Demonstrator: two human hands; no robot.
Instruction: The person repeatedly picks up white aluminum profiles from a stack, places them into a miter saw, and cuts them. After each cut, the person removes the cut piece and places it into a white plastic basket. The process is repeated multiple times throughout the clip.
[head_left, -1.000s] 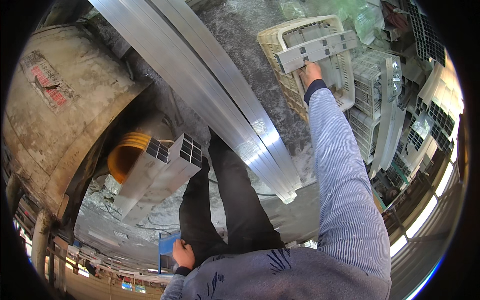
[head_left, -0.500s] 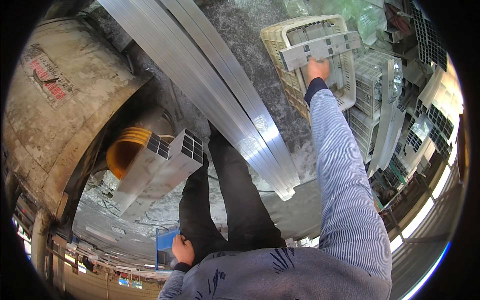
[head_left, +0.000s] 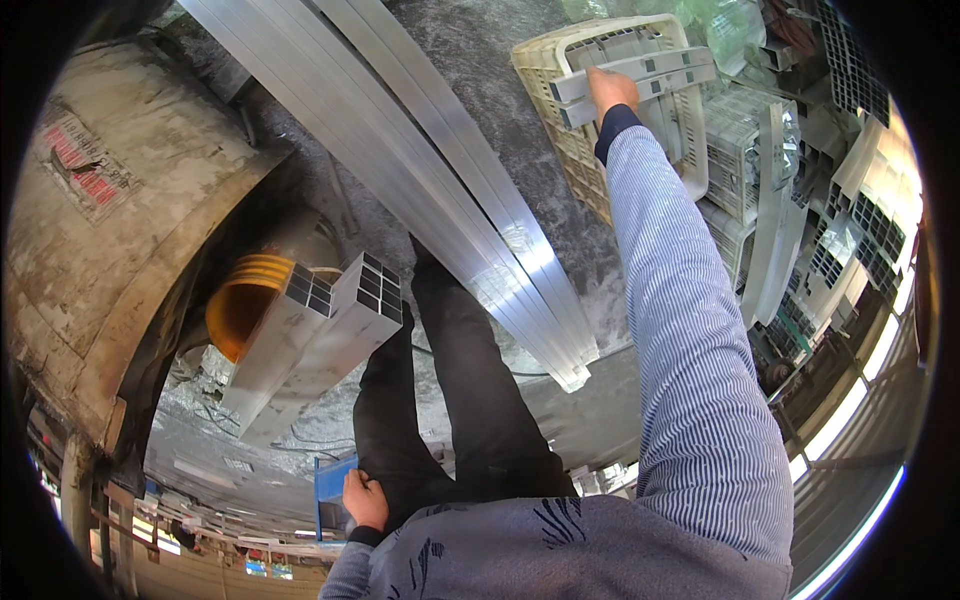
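Observation:
My right hand reaches out at the upper right. Its fingers are closed around the left part of a short aluminium bar. Just below lies a second short aluminium bar with dark square cutouts, almost parallel to the first. Both bars cross the top of a cream plastic crate, which has more metal pieces inside. Down by my thigh, my left hand is curled closed beside a blue object. Whatever its fingers may hold is hidden.
Long aluminium profiles run diagonally past my legs. Two upright bundles of square tubes stand left of my knees, by an orange bucket. A large worn metal housing fills the far left. More crates and stacked profiles line the right.
My right hand has moved up and left to the end of the bars. Two bars now show across the crate where one was plain before. My left hand stays put.

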